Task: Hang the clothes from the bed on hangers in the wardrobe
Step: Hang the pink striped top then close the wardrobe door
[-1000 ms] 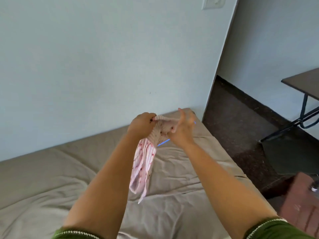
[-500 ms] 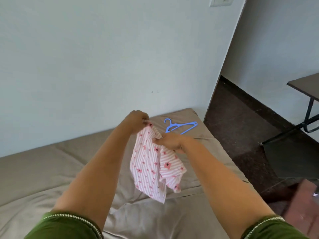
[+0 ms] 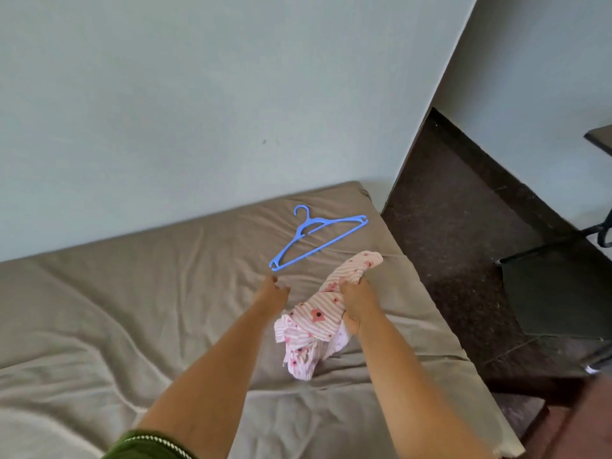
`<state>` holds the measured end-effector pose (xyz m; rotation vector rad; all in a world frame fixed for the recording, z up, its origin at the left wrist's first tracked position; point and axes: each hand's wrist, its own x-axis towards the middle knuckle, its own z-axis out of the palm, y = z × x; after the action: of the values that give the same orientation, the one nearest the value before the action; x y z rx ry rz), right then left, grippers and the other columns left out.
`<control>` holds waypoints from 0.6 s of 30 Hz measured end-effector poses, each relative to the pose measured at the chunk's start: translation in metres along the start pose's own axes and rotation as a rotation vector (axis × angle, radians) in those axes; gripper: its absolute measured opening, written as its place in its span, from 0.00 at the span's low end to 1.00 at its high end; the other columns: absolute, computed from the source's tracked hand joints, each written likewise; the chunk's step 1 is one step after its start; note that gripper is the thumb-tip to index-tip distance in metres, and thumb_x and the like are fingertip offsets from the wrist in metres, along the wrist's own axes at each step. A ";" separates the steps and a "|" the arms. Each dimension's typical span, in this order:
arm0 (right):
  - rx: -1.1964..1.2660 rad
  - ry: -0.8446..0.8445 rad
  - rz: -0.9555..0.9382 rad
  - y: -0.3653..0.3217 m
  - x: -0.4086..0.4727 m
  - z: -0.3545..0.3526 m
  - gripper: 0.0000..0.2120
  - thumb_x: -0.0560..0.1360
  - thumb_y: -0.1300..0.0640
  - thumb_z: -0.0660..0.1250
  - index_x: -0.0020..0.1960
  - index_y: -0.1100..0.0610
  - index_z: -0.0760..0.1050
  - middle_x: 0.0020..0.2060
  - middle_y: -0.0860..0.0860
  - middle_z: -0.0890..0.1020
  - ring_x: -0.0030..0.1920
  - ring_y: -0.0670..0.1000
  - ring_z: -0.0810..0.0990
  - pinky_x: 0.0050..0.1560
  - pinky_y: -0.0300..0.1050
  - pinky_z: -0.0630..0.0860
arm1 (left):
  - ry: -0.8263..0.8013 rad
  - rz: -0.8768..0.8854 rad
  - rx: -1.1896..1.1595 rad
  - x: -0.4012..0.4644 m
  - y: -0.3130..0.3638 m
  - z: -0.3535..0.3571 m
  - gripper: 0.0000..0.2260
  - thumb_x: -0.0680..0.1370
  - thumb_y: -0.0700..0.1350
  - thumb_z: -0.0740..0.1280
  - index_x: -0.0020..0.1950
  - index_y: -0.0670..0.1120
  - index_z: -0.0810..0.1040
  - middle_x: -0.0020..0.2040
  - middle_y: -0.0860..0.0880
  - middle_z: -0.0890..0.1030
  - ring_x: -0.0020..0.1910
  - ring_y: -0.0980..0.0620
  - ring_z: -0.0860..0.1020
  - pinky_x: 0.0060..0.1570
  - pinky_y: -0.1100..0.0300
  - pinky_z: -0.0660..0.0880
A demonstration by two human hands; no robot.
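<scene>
Over the rumpled bed (image 3: 132, 309), the right hand (image 3: 356, 303) bunches the striped garment (image 3: 314, 329) and could snag it on the blue hanger (image 3: 318, 238), which the empty, loosely curled left hand (image 3: 273, 293) nears.

Green sleeve (image 3: 149, 445) — white-stitched trim (braided)

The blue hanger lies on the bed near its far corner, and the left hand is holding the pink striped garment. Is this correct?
Not quite. In the head view the right hand grips the pink striped garment, not the left. The left hand holds nothing and reaches toward the blue hanger, which does lie on the bed near its far corner.
</scene>
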<state>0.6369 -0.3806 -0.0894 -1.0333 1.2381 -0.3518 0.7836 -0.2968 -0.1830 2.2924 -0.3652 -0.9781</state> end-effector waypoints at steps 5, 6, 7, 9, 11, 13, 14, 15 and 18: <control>0.183 0.111 -0.027 0.047 0.100 0.021 0.17 0.80 0.64 0.59 0.67 0.53 0.69 0.67 0.54 0.74 0.64 0.56 0.75 0.61 0.54 0.76 | 0.043 -0.059 0.131 0.114 -0.026 0.057 0.29 0.81 0.50 0.63 0.75 0.37 0.58 0.73 0.37 0.65 0.72 0.40 0.65 0.70 0.53 0.62; 0.249 0.122 -0.024 0.048 0.107 0.024 0.18 0.80 0.65 0.58 0.69 0.56 0.69 0.65 0.54 0.75 0.63 0.57 0.76 0.57 0.53 0.77 | 0.073 -0.025 0.176 0.130 -0.026 0.057 0.29 0.81 0.50 0.61 0.75 0.36 0.57 0.74 0.37 0.63 0.73 0.40 0.62 0.71 0.54 0.60; 0.311 0.125 0.003 0.047 0.104 0.027 0.18 0.81 0.65 0.58 0.70 0.57 0.68 0.63 0.54 0.76 0.62 0.58 0.76 0.56 0.53 0.77 | 0.104 -0.027 0.176 0.134 -0.024 0.047 0.29 0.81 0.50 0.61 0.76 0.35 0.56 0.75 0.36 0.62 0.74 0.40 0.60 0.72 0.54 0.57; 0.376 0.138 -0.015 0.070 0.148 0.034 0.18 0.81 0.65 0.58 0.70 0.55 0.68 0.63 0.55 0.77 0.62 0.58 0.77 0.61 0.58 0.75 | 0.187 0.081 0.256 0.197 -0.039 0.065 0.32 0.81 0.52 0.61 0.77 0.36 0.52 0.77 0.37 0.57 0.76 0.40 0.57 0.74 0.52 0.54; 0.368 0.179 -0.051 0.087 0.175 0.038 0.18 0.80 0.65 0.59 0.68 0.55 0.70 0.62 0.55 0.78 0.61 0.57 0.78 0.63 0.59 0.74 | 0.181 0.119 0.271 0.242 -0.049 0.076 0.36 0.80 0.55 0.62 0.78 0.37 0.49 0.78 0.38 0.55 0.77 0.40 0.55 0.74 0.51 0.52; 0.432 0.189 -0.049 0.095 0.179 0.035 0.17 0.80 0.65 0.60 0.67 0.55 0.71 0.59 0.55 0.80 0.59 0.56 0.79 0.62 0.57 0.75 | 0.125 0.115 0.273 0.256 -0.043 0.076 0.39 0.79 0.56 0.65 0.78 0.39 0.48 0.77 0.39 0.57 0.76 0.40 0.57 0.73 0.51 0.54; 0.456 0.191 -0.032 0.109 0.191 0.034 0.16 0.80 0.65 0.60 0.66 0.55 0.72 0.58 0.55 0.81 0.58 0.56 0.80 0.61 0.56 0.75 | 0.108 0.118 0.314 0.274 -0.051 0.091 0.39 0.78 0.56 0.66 0.78 0.39 0.49 0.76 0.38 0.59 0.74 0.39 0.59 0.72 0.51 0.56; 0.470 0.186 -0.024 0.113 0.191 0.033 0.16 0.80 0.65 0.60 0.65 0.55 0.73 0.57 0.55 0.81 0.56 0.56 0.81 0.61 0.56 0.76 | 0.117 0.118 0.370 0.275 -0.050 0.095 0.38 0.77 0.56 0.68 0.77 0.40 0.53 0.74 0.38 0.62 0.72 0.38 0.61 0.70 0.50 0.59; 0.520 0.184 -0.020 0.117 0.187 0.024 0.14 0.80 0.67 0.59 0.63 0.58 0.73 0.50 0.55 0.83 0.46 0.52 0.84 0.48 0.50 0.82 | -0.007 0.180 0.317 0.266 -0.047 0.098 0.27 0.73 0.52 0.74 0.64 0.40 0.69 0.59 0.42 0.74 0.61 0.43 0.73 0.57 0.54 0.69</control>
<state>0.6876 -0.4427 -0.2964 -0.5742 1.2103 -0.7529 0.8965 -0.4263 -0.4138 2.4825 -0.7630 -0.8883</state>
